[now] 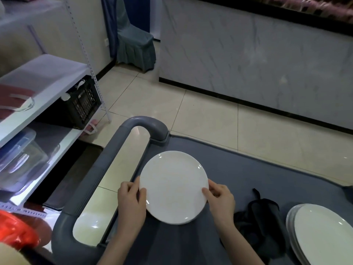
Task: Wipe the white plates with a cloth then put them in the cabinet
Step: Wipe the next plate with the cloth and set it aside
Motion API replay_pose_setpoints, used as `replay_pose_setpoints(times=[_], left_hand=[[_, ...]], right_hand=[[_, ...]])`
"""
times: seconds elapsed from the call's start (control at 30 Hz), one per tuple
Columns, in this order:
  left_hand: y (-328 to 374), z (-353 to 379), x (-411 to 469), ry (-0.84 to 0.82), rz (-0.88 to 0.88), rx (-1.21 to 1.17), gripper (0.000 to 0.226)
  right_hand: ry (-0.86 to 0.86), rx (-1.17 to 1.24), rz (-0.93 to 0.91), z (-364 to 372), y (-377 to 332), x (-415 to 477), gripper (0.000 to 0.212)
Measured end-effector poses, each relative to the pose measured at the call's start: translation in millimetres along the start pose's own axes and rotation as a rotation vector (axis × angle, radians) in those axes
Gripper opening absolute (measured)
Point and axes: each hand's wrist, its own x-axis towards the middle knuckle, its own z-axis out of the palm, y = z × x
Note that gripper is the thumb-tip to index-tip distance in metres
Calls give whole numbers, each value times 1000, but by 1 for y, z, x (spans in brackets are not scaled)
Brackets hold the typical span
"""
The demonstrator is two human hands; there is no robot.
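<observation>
Overhead, both hands pinching white plate (172,186) by opp. rims, left hand (131,199), right hand (221,199), above grey cart (238,169), dark cloth (261,213) nearby

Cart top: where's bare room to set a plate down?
Bare: the wide far strip of the cart top between the held plate, dark cloth and far edge. Crowded: near-right corner, cloth beside the plate stack. The left hand and right hand grip the held plate.

bare left hand (131,201), bare right hand (222,201)
</observation>
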Motion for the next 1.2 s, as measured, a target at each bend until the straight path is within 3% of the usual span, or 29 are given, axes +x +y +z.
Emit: replay_pose_setpoints(times=[0.23,0.4,0.6,0.77,0.9,1.03,1.2], left_hand=[[1,8,-2,24,0,39,43],[2,7,-1,30,-13,118,48],[37,24,-19,239,194,109,33],[97,96,-68,-29,364,-16,27],[132,177,-122,-296,448,74,20],[155,252,-168,-442,414,61,13],[170,313,-194,-500,291,170,28]], right_hand=[[26,-23,-48,-2,8,2,31],[-69,-16,-67,-12,11,6,27],[-92,38,-115,-72,23,2,21],[18,23,-134,-176,54,1,21],[174,-4,-130,-264,86,8,22],[234,-133,-57,-335,127,18,18],[232,-307,22,-388,171,31,35]])
